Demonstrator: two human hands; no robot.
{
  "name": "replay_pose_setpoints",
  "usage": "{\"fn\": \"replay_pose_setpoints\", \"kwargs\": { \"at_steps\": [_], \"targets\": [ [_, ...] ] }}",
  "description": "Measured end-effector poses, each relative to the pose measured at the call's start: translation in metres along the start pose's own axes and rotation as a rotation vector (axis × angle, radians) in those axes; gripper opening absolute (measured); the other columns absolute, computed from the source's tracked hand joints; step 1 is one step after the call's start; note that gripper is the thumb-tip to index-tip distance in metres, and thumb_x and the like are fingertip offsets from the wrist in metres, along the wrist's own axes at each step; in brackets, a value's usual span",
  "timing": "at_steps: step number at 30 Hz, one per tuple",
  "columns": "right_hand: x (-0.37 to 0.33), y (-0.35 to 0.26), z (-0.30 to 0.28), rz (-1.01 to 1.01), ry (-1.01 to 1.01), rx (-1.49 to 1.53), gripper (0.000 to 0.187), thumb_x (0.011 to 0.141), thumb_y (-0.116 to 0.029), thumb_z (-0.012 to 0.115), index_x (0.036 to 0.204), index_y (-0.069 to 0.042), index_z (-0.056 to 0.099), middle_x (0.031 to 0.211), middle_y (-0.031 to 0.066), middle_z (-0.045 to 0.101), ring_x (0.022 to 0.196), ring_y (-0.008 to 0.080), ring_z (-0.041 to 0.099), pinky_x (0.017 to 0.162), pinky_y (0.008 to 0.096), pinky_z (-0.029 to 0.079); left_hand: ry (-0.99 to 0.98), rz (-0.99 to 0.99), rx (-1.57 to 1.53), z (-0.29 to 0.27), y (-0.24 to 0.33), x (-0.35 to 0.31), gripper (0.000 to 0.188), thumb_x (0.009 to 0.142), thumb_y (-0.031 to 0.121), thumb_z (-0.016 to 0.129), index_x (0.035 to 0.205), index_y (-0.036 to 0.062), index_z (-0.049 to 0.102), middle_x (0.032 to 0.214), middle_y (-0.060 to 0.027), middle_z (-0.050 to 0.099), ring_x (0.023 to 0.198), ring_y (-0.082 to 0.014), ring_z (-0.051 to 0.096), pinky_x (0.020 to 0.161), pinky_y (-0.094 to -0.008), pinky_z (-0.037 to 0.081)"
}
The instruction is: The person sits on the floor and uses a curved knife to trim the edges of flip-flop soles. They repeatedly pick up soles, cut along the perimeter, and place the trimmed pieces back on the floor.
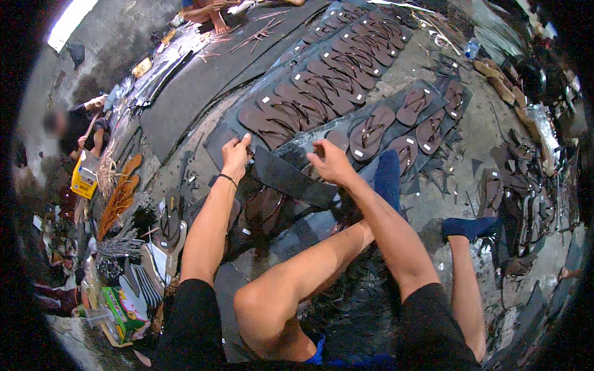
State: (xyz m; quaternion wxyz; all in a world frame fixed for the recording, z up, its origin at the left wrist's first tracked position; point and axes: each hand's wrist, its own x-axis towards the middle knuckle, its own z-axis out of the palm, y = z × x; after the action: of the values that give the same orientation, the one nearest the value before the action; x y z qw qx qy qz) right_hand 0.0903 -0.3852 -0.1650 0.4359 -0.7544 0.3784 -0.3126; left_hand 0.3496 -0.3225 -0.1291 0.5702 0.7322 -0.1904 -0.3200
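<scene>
My left hand is closed in a pinch. A small dark thing shows at its fingertips, too little of it to name. Right beside those fingers is one end of a wide black strip of sheet material, which slants down toward the right. Above the strip's other half, my right hand has its fingers bent, with a gap between thumb and forefinger and nothing seen in it. Brown flip-flops lie in long rows just beyond both hands. Another brown flip-flop sits below the strip, partly shaded.
More flip-flops rest on a dark sheet to the right, beside my blue-socked foot. A pile of dark sandals is at far right. On the left are a yellow package, a green box and another person.
</scene>
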Motion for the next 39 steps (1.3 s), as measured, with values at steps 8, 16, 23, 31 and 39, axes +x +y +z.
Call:
{"fn": "replay_pose_setpoints", "kwargs": {
  "at_steps": [8,16,23,31,39],
  "targets": [
    [0.018,-0.034,0.004,0.056,0.189,-0.026,0.051,0.088,-0.042,0.061,0.111,0.003,0.058,0.111,0.0206,0.062,0.096,0.0314,0.062,0.083,0.0417,0.048,-0.062,0.257,-0.11,0.001,0.174,0.01,0.014,0.084,0.016,0.068,0.078,0.0063,0.06,0.075,-0.0039,0.058,0.061,-0.015,0.05,0.055,-0.0328,0.041],
    [0.045,-0.159,-0.078,0.384,-0.081,1.529,0.04,0.086,-0.034,0.059,0.112,-0.003,0.06,0.117,0.0143,0.06,0.1,0.0288,0.06,0.085,0.0466,0.049,-0.38,0.487,0.05,-0.04,0.192,-0.086,0.018,0.091,0.018,0.062,0.104,0.0054,0.063,0.097,-0.005,0.064,0.09,-0.0179,0.061,0.08,-0.0339,0.051],
    [-0.021,-0.099,-0.167,0.534,-0.159,0.516,0.049,0.071,-0.036,0.078,0.104,0.0,0.071,0.11,0.0157,0.067,0.096,0.0249,0.061,0.084,0.0384,0.047,-0.364,-0.224,-0.181,-0.07,0.06,-0.147,0.061,0.081,0.046,0.07,0.124,0.0054,0.053,0.108,-0.003,0.061,0.091,-0.014,0.06,0.061,-0.0252,0.049],
    [-0.207,-0.233,-0.326,0.459,0.121,0.225,0.029,0.073,-0.021,0.078,0.079,0.005,0.066,0.073,0.0083,0.066,0.059,0.0153,0.061,0.053,0.0317,0.048,-0.967,-0.483,-0.21,0.04,0.099,-0.355,0.057,0.089,0.037,0.067,0.122,-0.0036,0.046,0.113,-0.0114,0.06,0.098,-0.0248,0.061,0.082,-0.0409,0.052],
    [-0.434,-0.173,-0.363,0.909,0.346,-0.198,0.053,0.078,-0.044,0.072,0.105,0.002,0.069,0.107,0.0139,0.067,0.101,0.0221,0.059,0.088,0.0331,0.045,-1.235,-0.548,-0.123,0.058,0.069,-0.457,0.036,0.093,0.034,0.059,0.104,0.0009,0.064,0.094,-0.0096,0.069,0.075,-0.0186,0.067,0.068,-0.0309,0.055]
  ]
}}
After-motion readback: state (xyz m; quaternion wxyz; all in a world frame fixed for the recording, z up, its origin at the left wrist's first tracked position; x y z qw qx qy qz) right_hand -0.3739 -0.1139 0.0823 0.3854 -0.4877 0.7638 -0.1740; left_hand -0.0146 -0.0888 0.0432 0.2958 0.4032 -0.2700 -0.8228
